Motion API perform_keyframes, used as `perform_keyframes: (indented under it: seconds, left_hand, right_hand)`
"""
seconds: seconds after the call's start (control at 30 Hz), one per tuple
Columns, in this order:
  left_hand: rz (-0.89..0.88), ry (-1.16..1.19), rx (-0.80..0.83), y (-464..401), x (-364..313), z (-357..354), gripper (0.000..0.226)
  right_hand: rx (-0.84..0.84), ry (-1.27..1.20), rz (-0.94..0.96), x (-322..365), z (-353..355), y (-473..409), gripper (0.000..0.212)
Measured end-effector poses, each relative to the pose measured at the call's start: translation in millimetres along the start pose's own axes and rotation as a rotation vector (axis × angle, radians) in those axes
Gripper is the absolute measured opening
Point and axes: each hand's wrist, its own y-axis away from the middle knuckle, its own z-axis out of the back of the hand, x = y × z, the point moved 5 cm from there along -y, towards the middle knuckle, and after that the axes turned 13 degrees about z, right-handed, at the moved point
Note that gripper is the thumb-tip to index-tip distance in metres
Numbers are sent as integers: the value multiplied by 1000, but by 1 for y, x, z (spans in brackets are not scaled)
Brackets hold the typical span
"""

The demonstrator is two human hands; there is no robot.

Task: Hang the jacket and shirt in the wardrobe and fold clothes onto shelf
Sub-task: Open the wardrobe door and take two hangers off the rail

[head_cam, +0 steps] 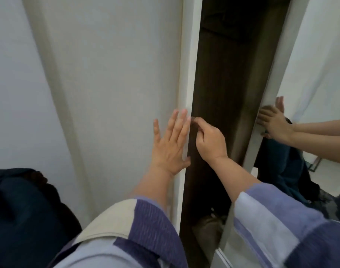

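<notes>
At the narrow gap of a wardrobe, a person's left hand (170,144) lies flat against the white door panel (111,93), fingers straight and spread, its grip wide and holding nothing, the thumb hooked round the door's edge (188,74). Just to the right, the right hand (209,142) has its fingers curled, fingertips at that same edge; whether the grip actually pinches the edge cannot be told. Between the white door and a mirrored door (320,74) on the right, the dark wood interior (219,84) shows, with a blurred brownish object (208,229) low inside. Dark navy clothing (24,213) bunches at the near left, beside the striped purple-and-blue sleeve (146,225). Both hands and more dark fabric appear reflected in the mirror.
</notes>
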Motion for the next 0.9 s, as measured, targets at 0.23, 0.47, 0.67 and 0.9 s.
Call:
perform_keyframes:
  seconds: [0.23, 0.47, 0.67, 0.9]
  left_hand:
    - [174, -384, -14, 7, 61, 11, 123]
    - [271, -674, 106, -19, 128, 5, 91]
    - [446, -659, 172, -51, 188, -35, 116]
    - [552, -556, 154, -101, 252, -101, 118]
  right_hand:
    - [288, -29, 155, 27, -59, -29, 60]
    - [464, 57, 274, 60, -133, -82, 81]
    - [509, 166, 251, 52, -191, -129, 80]
    - [432, 300, 263, 41, -265, -182, 90]
